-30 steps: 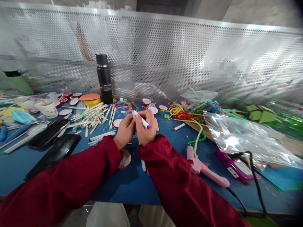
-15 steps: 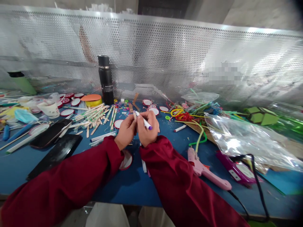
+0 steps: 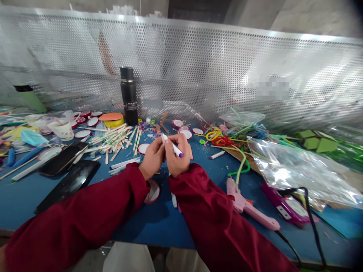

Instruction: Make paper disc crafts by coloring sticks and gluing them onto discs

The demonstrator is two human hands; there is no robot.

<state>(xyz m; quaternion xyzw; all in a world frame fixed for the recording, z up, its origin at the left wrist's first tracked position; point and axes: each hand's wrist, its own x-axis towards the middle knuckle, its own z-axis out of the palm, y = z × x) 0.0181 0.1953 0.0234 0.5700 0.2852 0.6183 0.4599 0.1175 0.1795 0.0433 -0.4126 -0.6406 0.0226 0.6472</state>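
My right hand (image 3: pixel 179 154) is closed round a white marker (image 3: pixel 176 149) with a purple end, which slants up and left between the fingers. Touching it fingertip to fingertip, my left hand (image 3: pixel 153 155) is pinched shut; what it grips is hidden behind the fingers. Under my left wrist lies a round red-rimmed disc (image 3: pixel 153 192), partly covered by the sleeve. White markers (image 3: pixel 124 163) rest on the blue table just left of my left hand. Another marker (image 3: pixel 217 155) lies to the right of my right hand.
Wooden craft sticks (image 3: pixel 116 141) are heaped left of centre, in front of a black bottle (image 3: pixel 129 96). Two dark phone-like slabs lie at left. On the right are a pink glue gun (image 3: pixel 251 211), a purple device (image 3: pixel 285 204), a clear plastic bag (image 3: pixel 300 170) and tangled pipe cleaners (image 3: pixel 224 140).
The whole view has shifted slightly, so things sit a little further right. Both hands keep their hold, fingertips together; the marker's tip end sits about the same.
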